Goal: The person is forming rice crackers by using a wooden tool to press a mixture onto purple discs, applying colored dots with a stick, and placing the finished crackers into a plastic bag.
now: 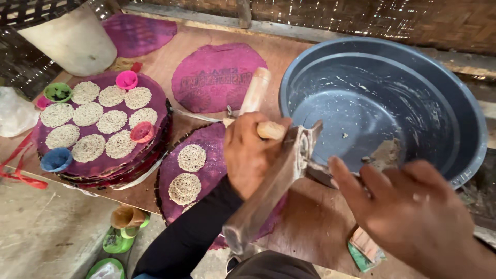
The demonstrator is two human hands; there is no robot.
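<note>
Press of wood and metal lies slanting across the near middle of the bench, its lower end over the near edge and its wooden handles pointing away. Left hand, on a dark-sleeved arm, is clenched around one wooden handle of it. Right hand is released, fingers spread and reaching toward the metal middle of the press, just beside it; whether it touches cannot be told. Under the press lies a purple round mat bearing two noodle nests. Farther left, a stack of purple mats carries many more nests, with small coloured cups around its rim. Right of the press stands a big grey-blue basin, smeared with bits of dough. Another purple mat lies bare toward the far edge, and a white bucket stands at the far left corner.
</note>
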